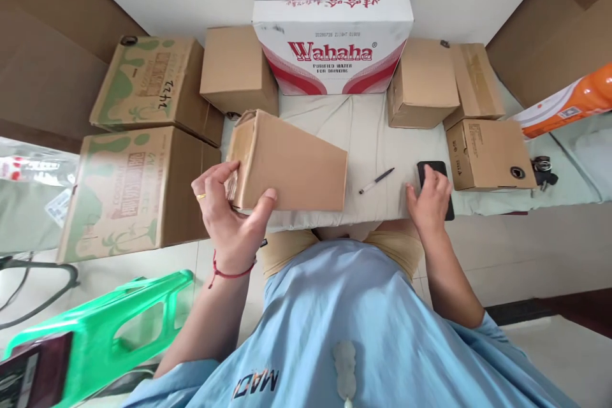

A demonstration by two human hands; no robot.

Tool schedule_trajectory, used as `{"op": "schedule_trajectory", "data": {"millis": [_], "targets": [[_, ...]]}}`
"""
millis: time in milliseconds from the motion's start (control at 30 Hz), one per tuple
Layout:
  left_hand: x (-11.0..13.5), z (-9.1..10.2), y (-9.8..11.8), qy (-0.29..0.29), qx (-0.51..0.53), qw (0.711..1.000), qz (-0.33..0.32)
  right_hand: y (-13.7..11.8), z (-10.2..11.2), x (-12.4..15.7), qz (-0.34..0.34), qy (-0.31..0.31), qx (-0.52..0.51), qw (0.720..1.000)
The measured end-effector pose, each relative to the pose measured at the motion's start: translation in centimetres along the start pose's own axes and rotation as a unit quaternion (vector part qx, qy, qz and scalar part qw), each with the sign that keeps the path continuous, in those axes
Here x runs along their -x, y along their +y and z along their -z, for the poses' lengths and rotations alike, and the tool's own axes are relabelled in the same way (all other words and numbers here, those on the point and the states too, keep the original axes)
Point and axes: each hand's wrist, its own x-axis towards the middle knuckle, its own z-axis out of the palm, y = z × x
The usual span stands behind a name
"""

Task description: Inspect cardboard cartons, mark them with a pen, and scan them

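In the head view, my left hand is closed on the left end of a plain brown cardboard box. Its thumb presses the near face while its fingers wrap the taped end. The box sits tilted on the cloth-covered surface; its underside is hidden. Over on the right, my right hand rests on a black phone, with its thumb apart from the fingers and off the phone's left edge. Between the box and that hand lies a pen.
A white Wahaha carton stands at the back. Printed boxes are stacked on the left, with a plain box beside them. Several boxes and an orange bottle occupy the right. Below left is a green stool.
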Motion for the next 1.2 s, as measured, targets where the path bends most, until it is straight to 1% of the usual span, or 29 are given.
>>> {"op": "schedule_trajectory", "data": {"millis": [33,67,100,133,167,233,300,367,433,500,567,667,700,800,867,900,967,1067,1133,1200], "targets": [[-0.7,-0.5,1.1,0.043,-0.012,0.999,-0.006,0.9,0.5,0.5,-0.03,0.006,0.019,0.999],[-1.4,-1.1,2.2,0.073,-0.024,0.997,-0.017,1.7,1.0,1.1,-0.059,0.002,0.038,0.998],[-1.9,-1.8,3.2,0.095,-0.039,0.994,-0.03,2.4,1.4,1.7,-0.085,-0.011,0.055,0.995],[-2.3,-2.5,4.0,0.1,-0.052,0.993,-0.043,3.0,1.7,2.4,-0.106,-0.03,0.069,0.992],[-2.7,-3.2,4.7,0.092,-0.063,0.992,-0.053,3.4,2.0,3.1,-0.12,-0.052,0.079,0.988],[-2.9,-4.6,5.7,0.046,-0.072,0.994,-0.07,3.7,2.2,4.2,-0.133,-0.085,0.088,0.984],[-2.9,-5.6,6.2,-0.014,-0.06,0.994,-0.089,3.5,2.2,4.6,-0.142,-0.087,0.083,0.983],[-2.7,-6.0,6.2,-0.039,-0.047,0.992,-0.109,3.2,2.0,4.3,-0.162,-0.063,0.07,0.982],[-2.5,-5.9,5.8,-0.029,-0.044,0.992,-0.118,3.1,1.8,3.6,-0.19,-0.049,0.057,0.979],[-2.2,-5.4,5.3,-0.013,-0.045,0.992,-0.119,3.4,1.6,2.7,-0.216,-0.058,0.045,0.974],[-1.7,-4.7,4.9,0.005,-0.049,0.991,-0.127,4.0,1.6,2.0,-0.225,-0.072,0.031,0.971],[-0.8,-3.8,5.3,0.028,-0.041,0.983,-0.178,5.2,1.6,1.8,-0.211,-0.082,0.019,0.974],[-0.5,-3.6,5.6,0.024,-0.03,0.979,-0.199,5.6,1.7,1.8,-0.202,-0.089,0.02,0.975],[0.2,-3.1,6.5,-0.019,-0.001,0.97,-0.241,6.3,2.3,2.2,-0.174,-0.128,0.016,0.976],[0.9,-3.1,6.5,-0.028,0.003,0.964,-0.266,6.3,2.9,2.4,-0.161,-0.154,0.008,0.975],[1.4,-3.2,6.2,-0.021,0.001,0.96,-0.279,6.2,3.1,2.5,-0.156,-0.164,0.004,0.974],[2.6,-4.1,5.1,0.01,-0.003,0.952,-0.307,5.8,3.4,2.5,-0.155,-0.173,-0.003,0.973],[3.8,-6.6,3.3,0.062,-0.006,0.934,-0.352,4.9,3.5,2.4,-0.174,-0.159,-0.017,0.972],[3.5,-8.4,2.6,0.067,-0.002,0.927,-0.369,4.3,3.3,2.4,-0.186,-0.134,-0.042,0.973],[2.1,-10.1,2.8,0.059,0.007,0.929,-0.364,3.8,3.1,2.5,-0.179,-0.1,-0.08,0.976]]}}
